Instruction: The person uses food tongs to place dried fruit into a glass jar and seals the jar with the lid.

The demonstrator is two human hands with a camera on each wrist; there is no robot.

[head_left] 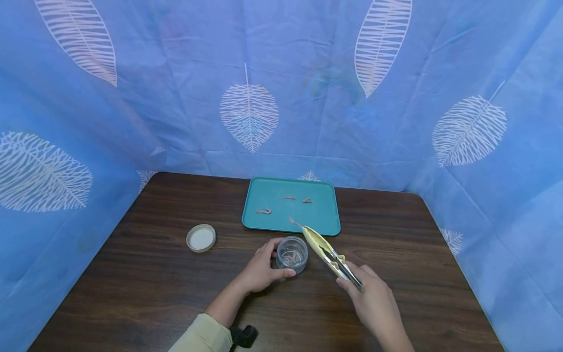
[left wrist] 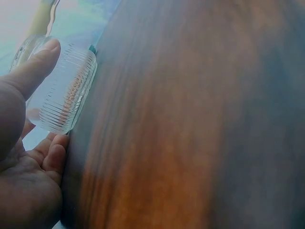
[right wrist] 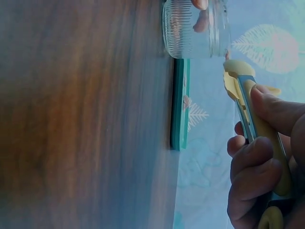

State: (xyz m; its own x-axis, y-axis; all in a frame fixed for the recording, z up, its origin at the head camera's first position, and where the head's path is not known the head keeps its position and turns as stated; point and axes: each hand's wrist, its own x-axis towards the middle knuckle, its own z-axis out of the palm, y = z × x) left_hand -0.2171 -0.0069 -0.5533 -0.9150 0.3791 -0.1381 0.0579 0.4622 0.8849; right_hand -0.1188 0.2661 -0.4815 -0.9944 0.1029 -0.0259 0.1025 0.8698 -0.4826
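Observation:
A clear ribbed glass jar (head_left: 292, 254) stands uncapped on the table, some pinkish pieces at its bottom. My left hand (head_left: 262, 268) grips it from the left, thumb in front and fingers behind; the left wrist view shows the thumb against the glass (left wrist: 66, 90). In my right hand (head_left: 374, 298) are pale yellow tongs (head_left: 323, 249) with metal arms, squeezed together. A thin pink worm-like piece (head_left: 295, 222) sticks out from their tips, just right of and above the jar's mouth. In the right wrist view, the fingers curl round the tongs' handle (right wrist: 269, 143).
Behind the jar lies a teal tray (head_left: 316, 220) carrying several pink worm-like pieces (head_left: 264, 211). A round lid (head_left: 201, 238) rests left of the jar on the dark wooden table (head_left: 145, 274). Blue leaf-print cloth (head_left: 184, 98) hangs along the back and sides.

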